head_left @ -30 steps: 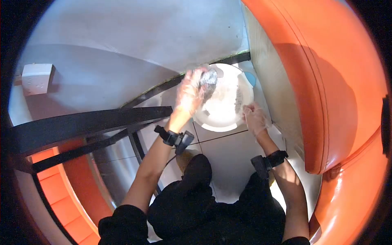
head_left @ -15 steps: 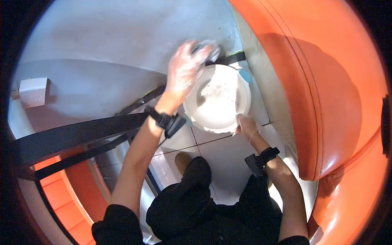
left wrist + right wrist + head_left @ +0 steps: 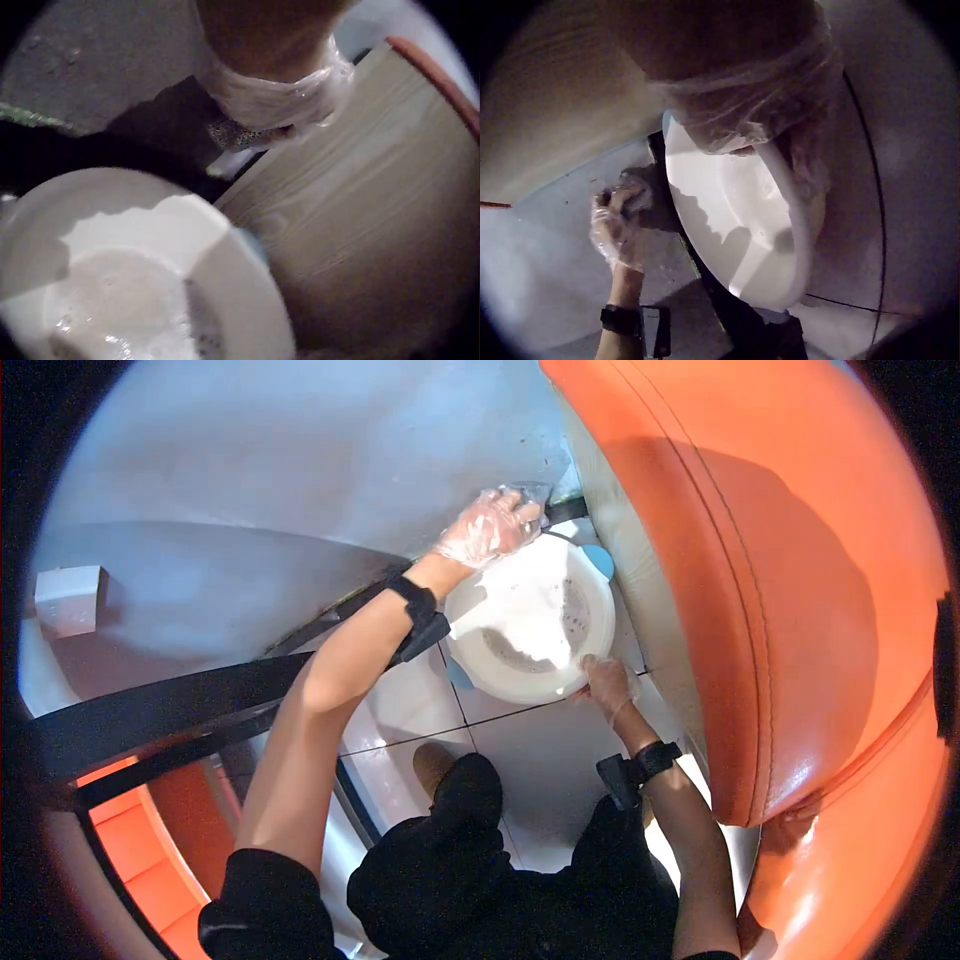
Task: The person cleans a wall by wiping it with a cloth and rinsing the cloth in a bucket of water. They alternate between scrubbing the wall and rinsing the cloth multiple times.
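My left hand (image 3: 491, 528), in a clear plastic glove, holds a dark grey speckled pad (image 3: 241, 136) against the grey wall, low down near the corner. Its fingers are partly hidden in the left wrist view. Below it on the floor stands a round white basin (image 3: 490, 672) with blue handles, holding cloudy, sudsy water. Also gloved, my right hand (image 3: 610, 682) grips the basin's near right rim, its fingers over the edge. The right wrist view shows the basin (image 3: 695, 206) tilted in the picture, beside my right hand (image 3: 757, 112).
An orange padded seat (image 3: 690, 560) with a wood-grain side panel (image 3: 625, 530) stands close on the right. Dark table bars (image 3: 190, 695) cross the left side. A white box (image 3: 68, 600) is fixed to the wall. My feet are on the tiled floor.
My left hand has gone from over the basin up to the wall, then right towards the corner, with the pad. My right hand has come onto the basin rim. The water's surface has shifted.
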The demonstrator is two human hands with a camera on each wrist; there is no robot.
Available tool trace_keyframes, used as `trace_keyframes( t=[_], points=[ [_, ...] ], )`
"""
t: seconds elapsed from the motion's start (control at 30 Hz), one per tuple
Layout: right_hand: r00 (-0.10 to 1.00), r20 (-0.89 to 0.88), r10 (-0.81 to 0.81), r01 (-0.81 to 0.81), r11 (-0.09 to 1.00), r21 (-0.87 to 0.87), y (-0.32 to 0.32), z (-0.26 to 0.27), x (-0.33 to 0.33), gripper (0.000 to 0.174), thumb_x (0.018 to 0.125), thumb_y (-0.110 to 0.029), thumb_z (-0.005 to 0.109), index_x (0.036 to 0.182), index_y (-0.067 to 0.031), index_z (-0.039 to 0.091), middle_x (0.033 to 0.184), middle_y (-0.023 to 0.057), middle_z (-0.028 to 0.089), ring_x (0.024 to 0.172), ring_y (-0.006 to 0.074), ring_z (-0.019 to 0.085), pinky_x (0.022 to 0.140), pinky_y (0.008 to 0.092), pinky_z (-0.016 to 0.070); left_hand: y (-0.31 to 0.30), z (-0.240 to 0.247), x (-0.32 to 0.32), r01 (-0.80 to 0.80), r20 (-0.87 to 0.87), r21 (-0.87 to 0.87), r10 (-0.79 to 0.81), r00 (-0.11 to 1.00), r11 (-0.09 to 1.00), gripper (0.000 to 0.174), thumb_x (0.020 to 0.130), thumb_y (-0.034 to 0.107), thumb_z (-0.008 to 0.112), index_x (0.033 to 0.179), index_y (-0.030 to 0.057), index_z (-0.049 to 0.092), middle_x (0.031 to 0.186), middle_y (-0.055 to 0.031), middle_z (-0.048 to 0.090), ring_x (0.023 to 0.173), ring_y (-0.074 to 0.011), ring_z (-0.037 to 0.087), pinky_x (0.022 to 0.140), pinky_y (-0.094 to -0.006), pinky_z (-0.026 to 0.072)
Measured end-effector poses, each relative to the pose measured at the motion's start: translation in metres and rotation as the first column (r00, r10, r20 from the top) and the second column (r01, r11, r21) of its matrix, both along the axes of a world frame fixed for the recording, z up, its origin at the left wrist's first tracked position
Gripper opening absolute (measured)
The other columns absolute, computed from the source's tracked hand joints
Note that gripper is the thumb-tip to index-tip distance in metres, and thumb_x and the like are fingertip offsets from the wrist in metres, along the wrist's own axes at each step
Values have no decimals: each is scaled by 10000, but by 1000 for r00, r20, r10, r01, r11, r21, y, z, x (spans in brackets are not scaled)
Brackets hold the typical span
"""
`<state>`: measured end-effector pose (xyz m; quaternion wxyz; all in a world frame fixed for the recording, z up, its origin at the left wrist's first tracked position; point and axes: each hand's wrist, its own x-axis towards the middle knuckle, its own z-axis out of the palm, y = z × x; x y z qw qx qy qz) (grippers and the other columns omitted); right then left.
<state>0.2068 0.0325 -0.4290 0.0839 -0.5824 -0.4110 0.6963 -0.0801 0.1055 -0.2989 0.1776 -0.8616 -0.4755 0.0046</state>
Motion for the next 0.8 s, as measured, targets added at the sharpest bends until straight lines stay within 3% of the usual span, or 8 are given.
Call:
trace_keyframes(
  t=[0.2, 0.27, 0.3, 0.37, 0.43, 0.53, 0.63, 0.8],
  points=[
    [998, -56, -16, 14, 999, -36, -3, -5, 7, 389, 867, -261, 548, 935, 118, 598, 725, 199, 659, 539, 283, 668, 458, 350, 565, 6, 115, 22, -124, 239, 444, 16, 971, 887, 215, 798, 169, 635, 1008, 217, 638, 1123, -17, 604, 878, -228, 563, 700, -351, 512],
    [772, -548, -323, 22, 874, -485, 4, -17, 19, 382, 853, -248, 556, 954, 118, 596, 752, 204, 663, 551, 290, 670, 477, 351, 578, 11, 122, 27, -129, 221, 511, 15, 975, 850, 206, 803, 166, 629, 1002, 215, 641, 1135, -18, 599, 885, -233, 564, 707, -346, 517],
    [773, -548, -318, 18, 876, -482, 2, -9, 13, 382, 853, -248, 556, 954, 118, 596, 752, 204, 663, 551, 290, 670, 477, 351, 578, 14, 113, 25, -121, 189, 489, 30, 981, 864, 198, 808, 163, 622, 998, 212, 643, 1137, -20, 596, 889, -236, 565, 712, -344, 519],
    [989, -54, -141, 138, 989, -61, -3, 13, -6, 371, 850, -238, 560, 966, 112, 604, 768, 199, 665, 565, 285, 674, 481, 345, 581, 19, 69, 19, -76, 236, 245, 17, 972, 967, 222, 786, 161, 580, 986, 217, 660, 1192, -28, 571, 918, -238, 567, 746, -340, 529],
    [996, -24, -85, 83, 994, -75, 0, -1, -3, 366, 850, -234, 558, 973, 107, 607, 768, 195, 666, 567, 280, 675, 481, 343, 580, 19, 26, 25, -39, 6, 79, 39, 999, 996, 198, 823, 184, 558, 988, 186, 667, 1187, -22, 558, 974, -227, 563, 804, -333, 533],
    [1000, -16, -7, 6, 999, -32, 3, 12, -2, 367, 847, -237, 557, 975, 103, 611, 756, 185, 666, 562, 269, 674, 479, 338, 576, 20, -22, 30, -211, 154, -92, 223, 963, 973, 199, 829, 190, 563, 996, 174, 670, 1149, -24, 562, 1011, -230, 564, 799, -340, 536],
    [999, -41, -12, 12, 1000, -2, -2, 40, -7, 374, 845, -246, 557, 966, 104, 611, 733, 177, 665, 549, 257, 669, 470, 332, 568, 26, -16, 28, -256, 240, -103, 274, 931, 961, 197, 829, 174, 568, 998, 162, 668, 1126, -27, 566, 992, -235, 565, 787, -347, 537],
    [997, -62, -47, 45, 998, -39, -1, 37, -8, 370, 855, -257, 551, 941, 98, 612, 704, 174, 657, 541, 247, 666, 455, 328, 559, 23, 67, 36, -125, 294, 267, 43, 955, 955, 297, 743, 141, 595, 1016, 192, 701, 1138, -10, 577, 880, -224, 567, 713, -366, 521]
  ],
)
